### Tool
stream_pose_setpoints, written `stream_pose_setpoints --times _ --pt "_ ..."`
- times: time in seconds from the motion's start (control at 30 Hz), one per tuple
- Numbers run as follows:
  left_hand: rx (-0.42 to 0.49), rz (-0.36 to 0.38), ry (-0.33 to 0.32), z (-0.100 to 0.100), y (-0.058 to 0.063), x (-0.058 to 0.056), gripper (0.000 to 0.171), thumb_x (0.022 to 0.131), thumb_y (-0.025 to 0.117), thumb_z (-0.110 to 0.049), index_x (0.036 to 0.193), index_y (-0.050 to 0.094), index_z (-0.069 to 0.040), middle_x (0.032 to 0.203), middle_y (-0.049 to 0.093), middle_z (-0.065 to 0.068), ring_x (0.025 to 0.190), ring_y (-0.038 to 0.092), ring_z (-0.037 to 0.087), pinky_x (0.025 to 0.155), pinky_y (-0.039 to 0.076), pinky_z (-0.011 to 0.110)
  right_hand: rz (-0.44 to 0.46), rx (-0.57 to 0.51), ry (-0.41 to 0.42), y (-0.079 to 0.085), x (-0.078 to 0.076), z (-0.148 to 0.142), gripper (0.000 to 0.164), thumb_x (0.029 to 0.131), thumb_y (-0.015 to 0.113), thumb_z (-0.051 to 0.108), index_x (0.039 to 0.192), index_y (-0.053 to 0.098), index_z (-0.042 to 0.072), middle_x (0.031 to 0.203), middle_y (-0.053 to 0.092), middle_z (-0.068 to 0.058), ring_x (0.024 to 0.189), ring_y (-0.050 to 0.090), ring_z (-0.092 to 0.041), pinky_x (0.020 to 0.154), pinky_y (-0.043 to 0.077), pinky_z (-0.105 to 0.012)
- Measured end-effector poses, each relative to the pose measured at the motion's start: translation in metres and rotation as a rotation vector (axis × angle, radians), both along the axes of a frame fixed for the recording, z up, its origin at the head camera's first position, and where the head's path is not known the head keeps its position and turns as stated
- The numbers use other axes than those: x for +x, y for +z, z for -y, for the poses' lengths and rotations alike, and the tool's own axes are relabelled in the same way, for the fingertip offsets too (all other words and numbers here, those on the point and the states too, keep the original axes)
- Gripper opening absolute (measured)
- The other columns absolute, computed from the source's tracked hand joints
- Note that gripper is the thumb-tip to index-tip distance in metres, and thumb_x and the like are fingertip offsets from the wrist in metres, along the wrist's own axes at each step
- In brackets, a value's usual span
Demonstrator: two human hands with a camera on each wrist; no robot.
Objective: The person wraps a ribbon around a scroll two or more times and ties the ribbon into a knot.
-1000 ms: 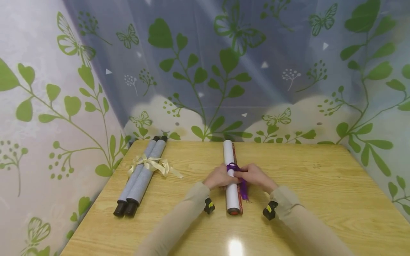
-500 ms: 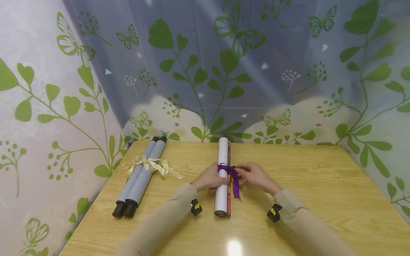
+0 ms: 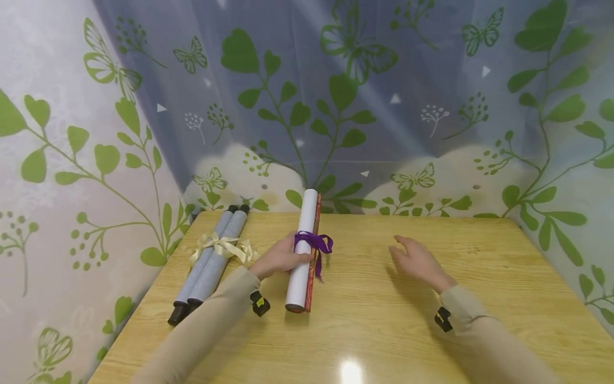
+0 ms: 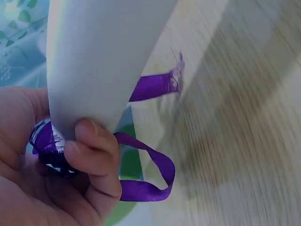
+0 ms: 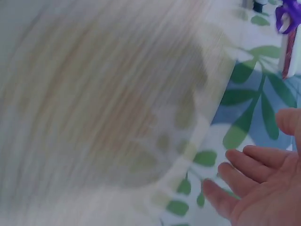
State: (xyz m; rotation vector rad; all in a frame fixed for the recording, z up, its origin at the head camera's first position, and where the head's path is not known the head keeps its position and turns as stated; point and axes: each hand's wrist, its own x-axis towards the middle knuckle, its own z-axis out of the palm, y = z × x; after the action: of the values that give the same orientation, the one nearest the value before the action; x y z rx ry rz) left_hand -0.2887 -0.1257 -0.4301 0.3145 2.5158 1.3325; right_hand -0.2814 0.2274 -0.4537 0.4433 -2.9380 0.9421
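In the head view my left hand (image 3: 280, 257) grips a white rolled tube (image 3: 298, 282) around its middle, thumb across the top. A red patterned roll (image 3: 310, 285) lies along its right side. Purple ribbon (image 3: 314, 240) ties the two together with a bow, its frayed tail hanging on the right. The bundle is tilted, with a shadow under its near end. In the left wrist view, curled fingers press against the white tube (image 4: 99, 61) close to the ribbon loop (image 4: 148, 190). My right hand (image 3: 418, 265) is held apart to the right, fingers extended and holding nothing, as the right wrist view also shows.
Two grey-blue rolls (image 3: 211, 282) with black ends lie side by side on the left of the wooden table (image 3: 384, 330), tied with a cream ribbon (image 3: 225, 246). My left forearm overlaps their near end. A leaf-patterned curtain (image 3: 297, 160) stands behind the table's far edge.
My left hand has carried the tied bundle left, lifting and tilting it. My right hand has let go of the purple ribbon and moved away to the right.
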Motion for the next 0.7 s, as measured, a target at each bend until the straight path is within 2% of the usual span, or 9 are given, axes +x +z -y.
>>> stream_pose_setpoints --times 0.2,0.3,0.37,0.5,0.6,0.7 --pt "-0.069 -0.044 0.042 0.028 0.007 0.008 0.072 0.091 0.068 -0.031 0.149 0.032 -0.009 0.123 0.059 0.018 0.094 0.064 0.026 0.075 0.056 0.040 0.006 0.101 -0.049 0.003 0.000 -0.026 0.068 0.106 0.034 0.040 0.145 0.028 -0.016 0.147 0.033 -0.040 0.134 0.033 -0.056 0.109 0.027 -0.066" --pt "-0.058 -0.049 0.055 0.044 0.009 0.011 0.072 0.094 0.065 -0.030 0.152 0.028 -0.009 0.128 0.057 0.019 0.098 0.064 0.027 0.082 0.055 0.042 -0.008 0.145 -0.071 0.003 0.001 -0.037 0.073 0.106 0.030 0.045 0.146 0.026 -0.017 0.148 0.029 -0.040 0.136 0.028 -0.056 0.110 0.025 -0.067" --pt "-0.059 -0.051 0.075 0.056 0.009 0.011 0.076 0.095 0.063 -0.032 0.155 0.023 -0.010 0.131 0.056 0.020 0.099 0.064 0.028 0.084 0.055 0.044 -0.020 0.173 -0.076 0.002 0.003 -0.044 0.075 0.106 0.028 0.046 0.145 0.026 -0.018 0.148 0.028 -0.041 0.135 0.027 -0.057 0.110 0.025 -0.067" --pt "-0.069 -0.079 0.128 0.083 0.012 0.016 0.076 0.096 0.062 -0.035 0.155 0.022 -0.008 0.129 0.056 0.023 0.100 0.064 0.030 0.084 0.055 0.044 -0.029 0.214 -0.075 0.002 0.004 -0.055 0.076 0.106 0.027 0.045 0.143 0.025 -0.021 0.146 0.027 -0.043 0.135 0.025 -0.059 0.110 0.022 -0.067" --pt "-0.073 -0.113 0.162 0.103 0.018 0.021 0.070 0.097 0.060 -0.035 0.152 0.027 -0.007 0.127 0.056 0.024 0.101 0.062 0.032 0.084 0.054 0.044 -0.014 0.217 -0.084 0.002 0.006 -0.062 0.076 0.106 0.026 0.045 0.144 0.023 -0.021 0.147 0.024 -0.044 0.137 0.020 -0.059 0.111 0.020 -0.068" --pt "-0.106 -0.155 0.195 0.122 0.026 0.026 0.069 0.099 0.057 -0.038 0.153 0.025 -0.009 0.126 0.055 0.025 0.100 0.061 0.032 0.082 0.052 0.043 -0.002 0.208 -0.093 0.002 0.006 -0.068 0.077 0.106 0.024 0.046 0.145 0.021 -0.021 0.148 0.021 -0.044 0.138 0.017 -0.059 0.111 0.017 -0.069"
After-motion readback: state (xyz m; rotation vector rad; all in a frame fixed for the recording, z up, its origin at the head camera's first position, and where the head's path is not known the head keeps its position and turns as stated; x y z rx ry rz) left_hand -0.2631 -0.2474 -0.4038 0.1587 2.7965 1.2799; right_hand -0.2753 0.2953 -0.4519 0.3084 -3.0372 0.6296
